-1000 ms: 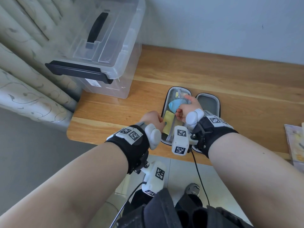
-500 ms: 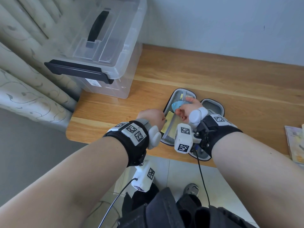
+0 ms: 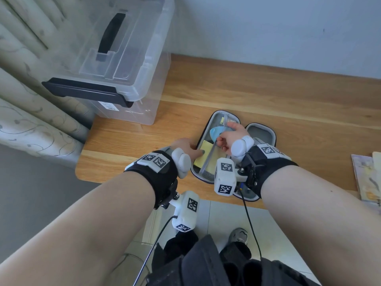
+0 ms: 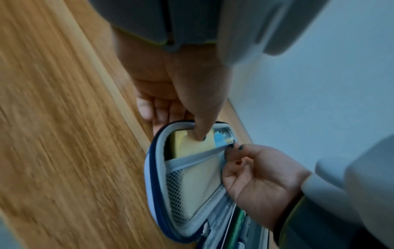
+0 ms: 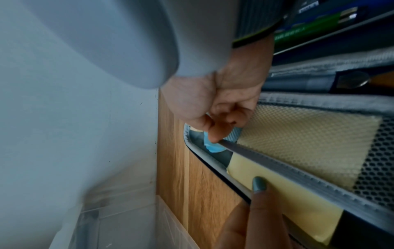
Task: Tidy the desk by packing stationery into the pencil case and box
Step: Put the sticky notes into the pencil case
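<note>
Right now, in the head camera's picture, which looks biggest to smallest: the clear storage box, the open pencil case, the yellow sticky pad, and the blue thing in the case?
1. clear storage box, though it sits nearer the camera
2. pencil case
3. yellow sticky pad, partly hidden behind the mesh pocket
4. blue thing, partly hidden by the right hand; ranking 3 and 4 is unsure

**Desk layout**

The pencil case (image 3: 218,116) lies open at the desk's (image 3: 268,96) near edge. The box (image 3: 115,58) stands behind it to the left. Papers (image 3: 365,178) lie well apart on the right. A notepad (image 3: 203,153) sits in the case's left half.
</note>
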Action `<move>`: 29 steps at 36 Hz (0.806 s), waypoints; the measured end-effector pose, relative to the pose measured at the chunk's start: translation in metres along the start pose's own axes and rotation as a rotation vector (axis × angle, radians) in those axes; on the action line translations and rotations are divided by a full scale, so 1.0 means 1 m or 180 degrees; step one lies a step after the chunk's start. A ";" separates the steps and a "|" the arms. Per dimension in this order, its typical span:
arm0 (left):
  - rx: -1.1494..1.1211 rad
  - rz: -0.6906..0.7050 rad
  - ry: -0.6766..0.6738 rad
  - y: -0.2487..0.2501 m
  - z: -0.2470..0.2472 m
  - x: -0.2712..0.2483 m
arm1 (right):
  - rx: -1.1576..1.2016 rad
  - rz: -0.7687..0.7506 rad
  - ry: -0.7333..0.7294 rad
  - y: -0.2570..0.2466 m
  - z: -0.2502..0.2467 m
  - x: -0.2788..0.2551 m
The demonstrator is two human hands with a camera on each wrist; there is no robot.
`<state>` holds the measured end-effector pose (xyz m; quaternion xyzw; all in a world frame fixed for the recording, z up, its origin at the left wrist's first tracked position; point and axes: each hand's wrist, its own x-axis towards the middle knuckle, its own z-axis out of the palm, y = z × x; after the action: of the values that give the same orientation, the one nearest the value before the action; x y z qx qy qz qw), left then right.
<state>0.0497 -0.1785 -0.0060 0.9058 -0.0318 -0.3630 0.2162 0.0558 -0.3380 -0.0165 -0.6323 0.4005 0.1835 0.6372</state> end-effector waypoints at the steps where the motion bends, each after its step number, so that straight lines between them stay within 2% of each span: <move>1: 0.0007 -0.0029 -0.0055 0.000 0.001 0.002 | -0.0073 -0.0048 -0.0035 0.001 0.000 0.000; 3: -0.0086 -0.0126 -0.0044 -0.001 0.001 0.005 | -0.0185 -0.0118 -0.0154 0.003 0.002 0.002; 9: -0.0136 -0.0285 0.0378 -0.014 -0.012 0.013 | -0.0274 -0.0436 -0.0419 -0.008 0.014 0.002; 11: -0.0275 -0.0269 0.0572 -0.021 -0.019 0.013 | -0.0254 -0.0399 -0.0519 -0.014 0.016 0.003; 13: -0.0505 -0.0176 0.0677 -0.027 -0.025 0.011 | -0.0168 -0.0109 -0.0743 -0.018 0.011 0.007; 16: -0.0822 -0.0017 0.0524 -0.031 -0.032 0.007 | 0.0047 0.0323 -0.0908 -0.018 0.005 0.007; 19: -0.0903 0.0167 0.0242 -0.031 -0.036 0.005 | -0.0200 0.0173 -0.0819 -0.015 0.009 0.012; 22: -0.0542 0.0310 0.0004 -0.028 -0.038 0.006 | -0.0555 0.0046 -0.0929 -0.017 0.016 0.011; 25: -0.0427 0.0371 -0.0119 -0.030 -0.037 0.007 | -0.0879 -0.0017 -0.1033 -0.019 0.022 0.012; 29: -0.0764 0.0410 -0.0085 -0.033 -0.033 0.005 | -0.1279 -0.0144 -0.1157 -0.017 0.028 0.009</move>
<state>0.0718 -0.1373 -0.0017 0.8646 -0.0491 -0.3617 0.3454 0.0814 -0.3163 -0.0153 -0.7116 0.2208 0.3556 0.5643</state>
